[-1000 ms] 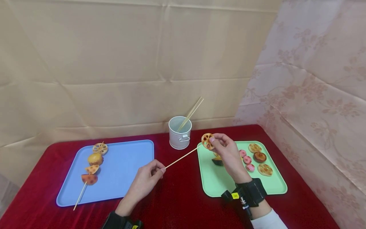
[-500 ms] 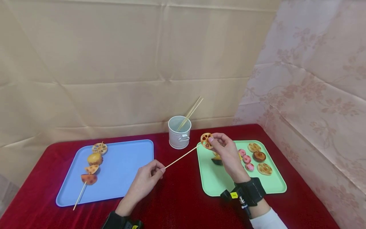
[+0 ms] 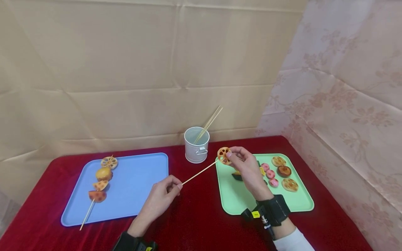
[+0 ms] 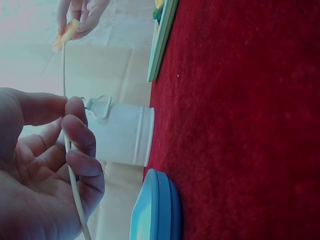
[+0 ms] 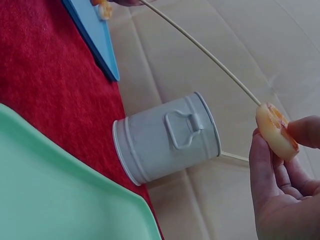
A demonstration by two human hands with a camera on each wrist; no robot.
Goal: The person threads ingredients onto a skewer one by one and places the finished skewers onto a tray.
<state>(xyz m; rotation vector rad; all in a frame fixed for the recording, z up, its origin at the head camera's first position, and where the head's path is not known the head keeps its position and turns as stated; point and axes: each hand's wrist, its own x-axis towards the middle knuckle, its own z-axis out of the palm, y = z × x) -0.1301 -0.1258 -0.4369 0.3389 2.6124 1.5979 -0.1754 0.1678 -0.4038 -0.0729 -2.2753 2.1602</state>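
Note:
My left hand [image 3: 161, 195] pinches a thin wooden skewer [image 3: 199, 173] between thumb and fingers; its rear part runs back across the palm in the left wrist view. Thumb and fingers of my right hand [image 3: 248, 172] hold a lotus root slice [image 3: 223, 156] with browned holes. The skewer's far end meets the slice at its edge, best seen in the right wrist view, where the slice [image 5: 272, 132] tilts. Both hands are raised over the table, the right one partly over the green tray [image 3: 230, 205].
A finished-looking skewer with a lotus slice [image 3: 109, 162], a yellow ball [image 3: 104, 173] and orange pieces [image 3: 97, 196] lies on the blue tray [image 3: 138, 184]. Behind stands a white bucket [image 3: 196, 150] with spare skewers [image 3: 208, 123]. Pink pieces [image 3: 270, 174] and browned rounds [image 3: 284, 170] lie on the green tray.
My right hand has edged left with the lotus root slice, and less of the skewer shows between the slice and my left hand. The left hand stays almost still.

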